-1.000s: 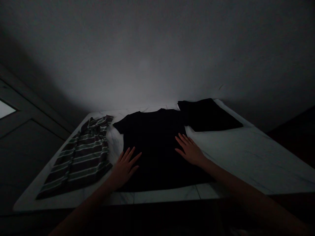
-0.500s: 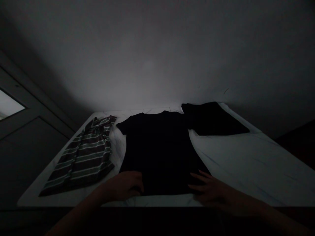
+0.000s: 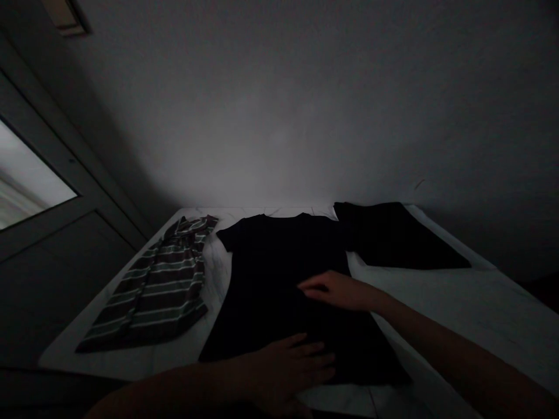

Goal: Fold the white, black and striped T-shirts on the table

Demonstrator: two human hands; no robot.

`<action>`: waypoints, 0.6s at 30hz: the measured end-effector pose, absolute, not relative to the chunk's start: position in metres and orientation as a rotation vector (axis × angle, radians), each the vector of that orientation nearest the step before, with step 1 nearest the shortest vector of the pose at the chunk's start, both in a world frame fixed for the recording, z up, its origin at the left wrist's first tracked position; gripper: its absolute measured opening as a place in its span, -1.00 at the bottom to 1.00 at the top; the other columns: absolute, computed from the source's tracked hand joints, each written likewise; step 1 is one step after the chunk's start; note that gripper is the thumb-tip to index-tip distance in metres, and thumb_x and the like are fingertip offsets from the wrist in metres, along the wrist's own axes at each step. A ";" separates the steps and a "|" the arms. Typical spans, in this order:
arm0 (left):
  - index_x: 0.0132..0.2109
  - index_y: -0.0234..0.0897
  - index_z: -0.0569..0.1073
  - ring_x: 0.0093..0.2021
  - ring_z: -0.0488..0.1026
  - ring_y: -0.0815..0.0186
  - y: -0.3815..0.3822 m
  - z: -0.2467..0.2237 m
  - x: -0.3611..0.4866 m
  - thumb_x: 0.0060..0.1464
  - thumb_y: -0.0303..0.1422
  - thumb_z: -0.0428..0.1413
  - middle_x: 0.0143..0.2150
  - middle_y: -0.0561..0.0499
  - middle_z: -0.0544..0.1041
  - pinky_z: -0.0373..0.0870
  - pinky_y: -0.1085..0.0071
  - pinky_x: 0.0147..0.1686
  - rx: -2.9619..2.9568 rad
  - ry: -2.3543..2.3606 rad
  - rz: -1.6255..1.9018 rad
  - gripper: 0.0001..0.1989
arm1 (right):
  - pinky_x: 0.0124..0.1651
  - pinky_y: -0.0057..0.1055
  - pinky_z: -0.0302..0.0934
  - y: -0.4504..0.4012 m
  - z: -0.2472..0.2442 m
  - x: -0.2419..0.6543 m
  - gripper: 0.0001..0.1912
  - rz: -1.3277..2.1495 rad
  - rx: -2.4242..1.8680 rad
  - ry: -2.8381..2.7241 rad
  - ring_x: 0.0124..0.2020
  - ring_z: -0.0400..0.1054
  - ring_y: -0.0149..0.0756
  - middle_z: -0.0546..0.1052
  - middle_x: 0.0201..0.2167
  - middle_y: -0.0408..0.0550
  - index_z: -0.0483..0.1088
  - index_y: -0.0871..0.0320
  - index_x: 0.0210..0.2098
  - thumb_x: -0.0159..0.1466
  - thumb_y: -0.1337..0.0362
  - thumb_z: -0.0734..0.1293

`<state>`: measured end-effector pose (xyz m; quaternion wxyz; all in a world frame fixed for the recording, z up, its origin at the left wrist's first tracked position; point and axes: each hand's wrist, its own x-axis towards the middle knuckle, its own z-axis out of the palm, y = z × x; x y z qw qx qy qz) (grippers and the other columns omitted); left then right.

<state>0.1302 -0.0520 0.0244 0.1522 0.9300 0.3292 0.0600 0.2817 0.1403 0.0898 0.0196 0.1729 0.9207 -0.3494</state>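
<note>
A black short-sleeved shirt (image 3: 279, 250) lies spread flat in the middle of the desk (image 3: 458, 297), its neck toward the wall (image 3: 283, 116) and its hem toward the person. Laid out this way, it seems placed so that both hands can get at the body of the fabric from the near edge, with the sleeves out to the sides. The left hand (image 3: 290, 369) is low over the hem, fingers loosely spread and gripping nothing, the forearm coming in from the left. The right hand (image 3: 334, 290) is farther up, over the middle of the shirt, thumb and fingers drawn toward one another; in this dim light I cannot tell whether the tips pinch the cloth or only rest on it.

To the left, a striped garment (image 3: 161, 279) lies lengthwise, apart from the shirt's body, with a strip of pale desktop between. At the far right lies a dark flat cloth (image 3: 402, 238); the shirt's sleeve on that side reaches it, the two blacks running together, so that is the tight spot. The wall closes off the back of the desk, and a door (image 3: 87, 233) with a pale pane stands beyond its left side. Both forearms cover parts of the shirt's near half.
</note>
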 end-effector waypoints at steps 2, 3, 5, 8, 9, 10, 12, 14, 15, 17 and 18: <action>0.43 -0.37 0.00 0.46 -0.13 0.20 -0.059 0.024 0.136 0.35 -0.22 -0.13 0.46 -0.10 0.04 0.01 0.15 0.38 2.740 0.959 0.154 -0.39 | 0.25 -0.14 0.20 0.165 0.080 0.224 -0.55 -0.896 0.798 3.003 0.17 0.35 -0.06 0.49 0.14 0.02 0.41 0.21 0.16 0.38 0.14 0.21; 0.41 -0.37 0.04 0.46 -0.11 0.21 -0.060 0.023 0.137 0.36 -0.24 -0.15 0.46 -0.09 0.05 0.02 0.17 0.37 2.785 0.974 0.146 -0.43 | 0.28 -0.06 0.16 0.176 0.073 0.198 -0.52 -0.850 0.872 3.044 0.23 0.29 -0.01 0.44 0.19 0.03 0.35 0.21 0.22 0.40 0.16 0.16; 0.38 -0.32 0.14 0.44 -0.02 0.24 -0.061 0.019 0.137 0.39 -0.28 -0.20 0.44 -0.05 0.12 0.11 0.22 0.33 2.870 1.010 0.146 -0.51 | 0.30 0.07 0.11 0.193 0.060 0.156 -0.49 -0.784 0.992 3.130 0.30 0.18 0.01 0.38 0.25 0.00 0.22 0.11 0.32 0.44 0.15 0.06; 0.26 -0.16 0.30 0.29 0.25 0.26 -0.064 0.011 0.131 0.39 -0.26 -0.16 0.33 0.05 0.32 0.31 0.30 0.13 2.864 1.157 0.186 -0.61 | 0.31 0.08 0.10 0.198 0.036 0.127 -0.48 -0.679 1.143 3.238 0.34 0.13 -0.04 0.32 0.28 -0.02 0.16 0.03 0.34 0.46 0.12 -0.03; 0.21 -0.12 0.34 0.21 0.32 0.25 -0.066 0.010 0.127 0.38 -0.24 -0.12 0.27 0.06 0.38 0.35 0.31 0.06 2.818 1.237 0.197 -0.65 | 0.32 0.03 0.09 0.194 0.027 0.128 -0.48 -0.650 1.137 3.257 0.33 0.13 -0.06 0.30 0.30 0.00 0.19 0.06 0.33 0.46 0.11 -0.02; 0.17 -0.09 0.36 0.13 0.38 0.25 -0.070 0.009 0.124 0.36 -0.23 -0.08 0.20 0.05 0.43 0.36 0.32 0.00 2.761 1.316 0.201 -0.68 | 0.34 -0.02 0.08 0.188 0.018 0.134 -0.48 -0.627 1.082 3.267 0.34 0.13 -0.07 0.28 0.31 0.02 0.23 0.10 0.30 0.46 0.11 0.01; 0.14 -0.08 0.37 0.00 0.42 0.25 -0.078 0.011 0.119 0.31 -0.26 0.01 0.08 0.01 0.48 0.35 0.32 -0.07 2.648 1.440 0.195 -0.71 | 0.38 -0.10 0.03 0.172 0.002 0.161 -0.50 -0.594 0.860 3.281 0.35 0.09 -0.09 0.22 0.34 0.08 0.30 0.18 0.25 0.43 0.10 0.10; 0.14 -0.10 0.37 -0.06 0.41 0.25 -0.084 0.013 0.115 0.28 -0.31 0.05 0.00 -0.02 0.49 0.33 0.31 -0.08 2.577 1.496 0.188 -0.70 | 0.41 -0.09 -0.05 0.153 -0.007 0.202 -0.47 -0.585 0.585 3.279 0.39 0.01 -0.09 0.15 0.38 0.10 0.27 0.22 0.28 0.41 0.10 0.17; 0.14 -0.11 0.36 -0.07 0.40 0.24 -0.085 0.013 0.115 0.27 -0.33 0.06 -0.02 -0.02 0.49 0.32 0.31 -0.09 2.558 1.507 0.186 -0.70 | 0.42 -0.06 -0.09 0.143 -0.009 0.225 -0.44 -0.590 0.466 3.266 0.40 -0.03 -0.10 0.10 0.40 0.09 0.21 0.21 0.31 0.40 0.09 0.19; 0.14 -0.13 0.36 -0.06 0.39 0.23 -0.086 0.014 0.114 0.28 -0.38 0.04 -0.03 -0.03 0.48 0.31 0.29 -0.07 2.543 1.510 0.175 -0.70 | 0.43 0.00 -0.15 0.125 -0.008 0.274 -0.37 -0.616 0.302 3.218 0.43 -0.12 -0.14 0.02 0.43 0.03 0.07 0.13 0.38 0.40 0.08 0.21; 0.14 -0.14 0.36 -0.05 0.38 0.23 -0.085 0.015 0.114 0.28 -0.40 0.03 -0.03 -0.03 0.48 0.31 0.29 -0.06 2.537 1.509 0.160 -0.69 | 0.43 0.01 -0.18 0.117 -0.006 0.299 -0.35 -0.631 0.258 3.189 0.44 -0.15 -0.16 -0.01 0.43 0.00 0.01 0.08 0.40 0.39 0.08 0.22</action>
